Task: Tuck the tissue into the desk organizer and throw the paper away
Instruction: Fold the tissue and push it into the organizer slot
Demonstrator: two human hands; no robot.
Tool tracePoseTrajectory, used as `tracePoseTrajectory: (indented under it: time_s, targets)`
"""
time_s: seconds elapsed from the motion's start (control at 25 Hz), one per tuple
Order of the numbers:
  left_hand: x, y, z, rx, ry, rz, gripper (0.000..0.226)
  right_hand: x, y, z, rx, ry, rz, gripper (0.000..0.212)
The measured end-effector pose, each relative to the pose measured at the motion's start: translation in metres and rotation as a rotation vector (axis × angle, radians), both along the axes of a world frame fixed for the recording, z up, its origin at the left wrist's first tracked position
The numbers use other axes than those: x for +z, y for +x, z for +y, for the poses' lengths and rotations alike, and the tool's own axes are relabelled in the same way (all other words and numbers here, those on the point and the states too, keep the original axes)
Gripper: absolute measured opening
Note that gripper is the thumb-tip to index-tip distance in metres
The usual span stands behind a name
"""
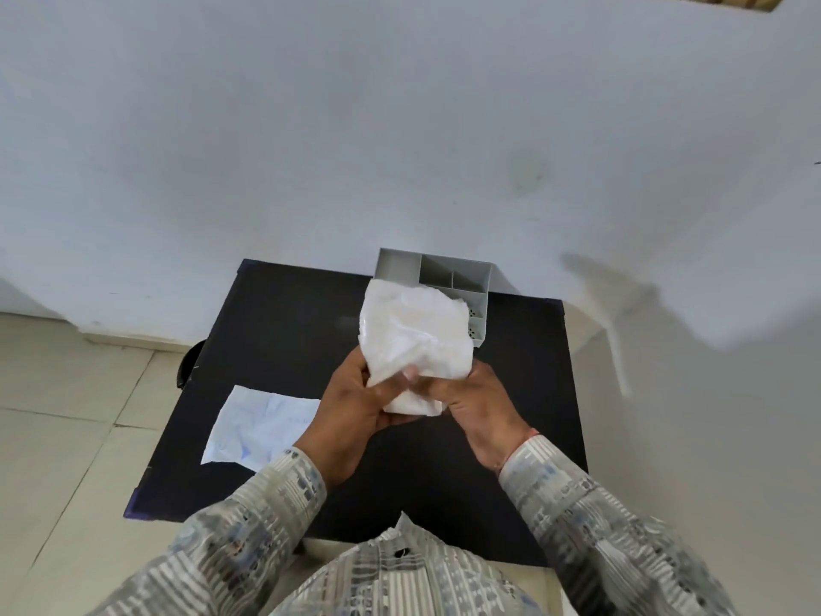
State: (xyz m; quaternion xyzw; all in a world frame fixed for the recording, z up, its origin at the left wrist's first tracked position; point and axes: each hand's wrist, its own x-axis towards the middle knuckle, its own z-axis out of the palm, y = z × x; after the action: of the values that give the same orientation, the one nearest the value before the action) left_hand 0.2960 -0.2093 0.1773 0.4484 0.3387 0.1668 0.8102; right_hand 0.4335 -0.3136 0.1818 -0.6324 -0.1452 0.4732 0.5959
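Both of my hands hold a crumpled white tissue (415, 337) above the middle of a small black table (275, 331). My left hand (355, 402) grips its lower left side with the thumb pressed into it. My right hand (477, 400) holds its lower right edge. Behind the tissue, at the table's far edge against the wall, stands a grey desk organizer (448, 273) with several open compartments; the tissue hides its front left part. A creased white paper (262, 426) with faint blue marks lies flat on the table's left front part, apart from my hands.
A white wall (400, 126) rises directly behind the table. Beige floor tiles (66, 415) lie to the left. A dark round object (189, 364) shows partly at the table's left edge, low by the floor.
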Motion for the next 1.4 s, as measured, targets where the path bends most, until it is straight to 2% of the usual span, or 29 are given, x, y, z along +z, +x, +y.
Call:
tracePoseTrajectory:
  time_s: [0.08,0.2,0.32,0.4,0.48,0.56,0.6,0.64,0.68,0.76,0.88,0.96,1.04,1.12,1.2,1.28,1.36,1.4]
  targets:
    - [0.000,-0.002,0.002,-0.027,0.106,0.025,0.056,0.008,0.006,-0.001,0.025,-0.022,0.062,0.041]
    - [-0.002,-0.008,0.009,-0.059,0.078,0.065,0.068,0.022,0.021,0.016,-0.059,0.006,0.185,0.039]
    - [0.000,-0.020,0.016,-0.134,0.073,0.102,0.076,0.038,0.032,0.037,-0.159,0.066,0.166,0.031]
    - [0.005,-0.028,0.023,-0.127,0.060,0.116,0.071,0.042,0.029,0.040,-0.159,0.100,0.162,0.031]
    - [0.011,-0.037,0.034,-0.089,0.039,0.100,0.057,0.045,0.016,0.043,-0.037,0.097,0.150,0.038]
    - [0.017,-0.044,0.046,-0.068,0.044,0.094,0.047,0.047,0.003,0.052,0.035,0.084,0.016,0.037]
    - [0.019,-0.048,0.052,-0.058,0.036,0.099,0.046,0.047,-0.002,0.059,-0.023,0.095,-0.027,0.034]
    - [0.020,-0.051,0.057,-0.050,0.017,0.096,0.047,0.046,-0.005,0.066,-0.138,0.134,0.035,0.036]
    - [0.020,-0.053,0.062,-0.042,-0.007,0.080,0.048,0.046,-0.007,0.070,-0.272,0.194,0.180,0.043]
    - [0.018,-0.058,0.072,0.013,-0.098,0.004,0.054,0.044,-0.012,0.073,-0.385,0.275,0.453,0.062]
    - [0.016,-0.063,0.087,0.127,-0.242,-0.092,0.058,0.037,-0.054,0.069,-0.188,0.177,0.524,0.062]
    - [0.016,-0.065,0.095,0.137,-0.231,-0.089,0.053,0.027,-0.089,0.080,-0.074,0.181,0.469,0.045]
    - [0.018,-0.068,0.111,0.108,-0.121,-0.039,0.048,0.021,-0.106,0.096,-0.171,0.113,0.311,0.035]
    - [0.025,-0.068,0.143,0.082,0.007,0.041,0.039,0.021,-0.110,0.104,-0.248,0.066,0.233,0.031]
    - [0.033,-0.062,0.190,0.107,0.078,0.095,0.030,0.022,-0.110,0.101,-0.219,0.064,0.180,0.028]
    - [0.047,-0.056,0.238,0.230,0.079,0.071,0.027,0.026,-0.114,0.095,-0.188,0.057,0.133,0.030]
    - [0.056,-0.053,0.271,0.378,0.017,-0.004,0.026,0.026,-0.115,0.093,-0.249,0.076,0.129,0.034]
    - [0.057,-0.055,0.276,0.395,-0.016,-0.016,0.033,0.027,-0.118,0.094,-0.292,0.113,0.164,0.036]
